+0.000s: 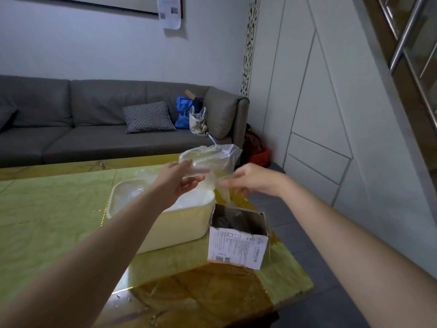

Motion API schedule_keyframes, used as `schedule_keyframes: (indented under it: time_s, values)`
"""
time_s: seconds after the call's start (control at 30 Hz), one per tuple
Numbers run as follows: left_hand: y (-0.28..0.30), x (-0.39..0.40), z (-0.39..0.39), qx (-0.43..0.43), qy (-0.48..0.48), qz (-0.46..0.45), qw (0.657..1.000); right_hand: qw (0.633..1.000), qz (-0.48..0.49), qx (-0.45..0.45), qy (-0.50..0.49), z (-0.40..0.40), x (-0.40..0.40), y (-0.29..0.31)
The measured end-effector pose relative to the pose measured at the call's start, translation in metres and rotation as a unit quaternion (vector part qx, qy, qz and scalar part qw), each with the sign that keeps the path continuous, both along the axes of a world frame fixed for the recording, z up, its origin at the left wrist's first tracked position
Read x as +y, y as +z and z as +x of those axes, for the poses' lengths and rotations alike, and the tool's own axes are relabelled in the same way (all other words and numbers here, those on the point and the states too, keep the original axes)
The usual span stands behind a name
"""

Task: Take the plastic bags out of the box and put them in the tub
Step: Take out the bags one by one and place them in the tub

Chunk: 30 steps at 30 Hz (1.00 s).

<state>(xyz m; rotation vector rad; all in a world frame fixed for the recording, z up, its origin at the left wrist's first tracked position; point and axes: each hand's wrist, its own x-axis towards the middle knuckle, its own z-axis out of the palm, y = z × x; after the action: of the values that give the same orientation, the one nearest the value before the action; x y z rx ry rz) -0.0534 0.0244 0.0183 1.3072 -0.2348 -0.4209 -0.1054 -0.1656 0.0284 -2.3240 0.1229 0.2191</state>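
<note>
While both arms reach out over the tub, left hand and right hand each pinch the plastic bag.

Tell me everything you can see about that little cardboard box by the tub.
The cardboard box is small, with its top torn open and ragged. A white printed label with small text and barcodes covers its near side. It stands upright on the green table, close beside the cream tub. Its inside looks dark. Neither hand touches it.
</note>
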Motion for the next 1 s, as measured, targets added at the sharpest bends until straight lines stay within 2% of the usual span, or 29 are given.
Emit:
schedule_keyframes:
  time_s: [0.07,0.13,0.17,0.27,0.37,0.5,0.57,0.6,0.7,0.77,0.83,0.87,0.93,1.0]
  values:
    - [-0.001,0.0,-0.003,-0.024,-0.025,0.027,0.999,0.987,0.153,-0.026,-0.044,0.009,0.005,0.005]
    - [-0.002,0.0,-0.005,-0.049,-0.029,0.065,0.996,0.964,0.227,-0.087,-0.105,0.018,0.012,0.007]
    - [-0.002,0.002,-0.005,-0.056,-0.022,0.081,0.995,0.956,0.234,-0.123,-0.124,0.022,0.017,0.008]
    - [-0.001,0.013,0.003,-0.07,0.014,0.116,0.991,0.949,0.152,-0.238,-0.14,0.029,0.031,0.018]
    - [-0.001,0.034,0.015,-0.071,0.082,0.12,0.987,0.91,0.07,-0.372,-0.173,0.036,0.043,0.029]
    - [0.002,0.073,0.042,-0.084,0.231,0.126,0.961,0.87,0.097,-0.435,-0.213,0.054,0.065,0.026]
    - [0.008,0.091,0.054,-0.11,0.326,0.159,0.925,0.863,0.14,-0.432,-0.223,0.066,0.078,0.013]
    - [0.009,0.098,0.06,-0.141,0.366,0.207,0.896,0.865,0.155,-0.42,-0.226,0.073,0.083,0.003]
    - [0.011,0.11,0.07,-0.295,0.406,0.37,0.782,0.891,0.144,-0.368,-0.224,0.091,0.098,-0.03]
    - [0.006,0.104,0.07,-0.402,0.316,0.425,0.747,0.909,0.11,-0.345,-0.208,0.099,0.102,-0.048]
    - [-0.008,0.093,0.075,-0.444,0.138,0.509,0.725,0.931,0.051,-0.317,-0.174,0.106,0.102,-0.06]
    - [-0.017,0.087,0.076,-0.425,0.038,0.563,0.707,0.941,0.005,-0.304,-0.146,0.108,0.101,-0.064]
    - [-0.037,0.078,0.08,-0.325,-0.113,0.657,0.671,0.953,-0.095,-0.273,-0.087,0.107,0.099,-0.067]
    - [-0.053,0.071,0.084,-0.237,-0.18,0.694,0.655,0.95,-0.212,-0.226,-0.046,0.106,0.095,-0.064]
